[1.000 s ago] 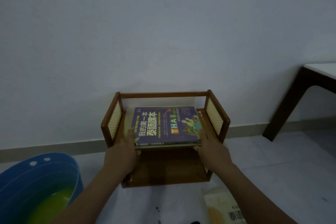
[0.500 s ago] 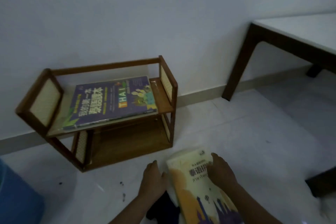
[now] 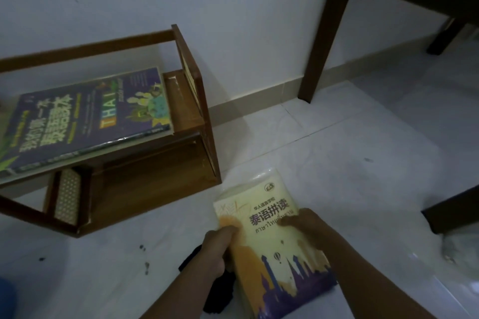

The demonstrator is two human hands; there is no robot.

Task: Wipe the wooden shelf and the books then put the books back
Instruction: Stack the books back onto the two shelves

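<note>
A small two-tier wooden shelf (image 3: 189,114) stands on the floor against the wall at the left. A purple book (image 3: 85,116) lies flat on its upper tier; the lower tier holds nothing. A yellow book (image 3: 272,246) with a purple skyline on its cover lies on the floor in front of me. My left hand (image 3: 216,248) grips its left edge and my right hand (image 3: 308,225) holds its right edge. A dark cloth (image 3: 215,290) lies on the floor under my left wrist.
A dark-legged table (image 3: 326,41) with a white top stands at the right against the wall. Another dark leg (image 3: 453,210) shows at the right edge. A blue tub's rim (image 3: 6,298) peeks in at the bottom left. Dark specks (image 3: 143,254) dot the white tiles.
My hands left the purple book on the upper tier and dropped to the yellow book on the floor, closing on its two edges. The view swung right and down.
</note>
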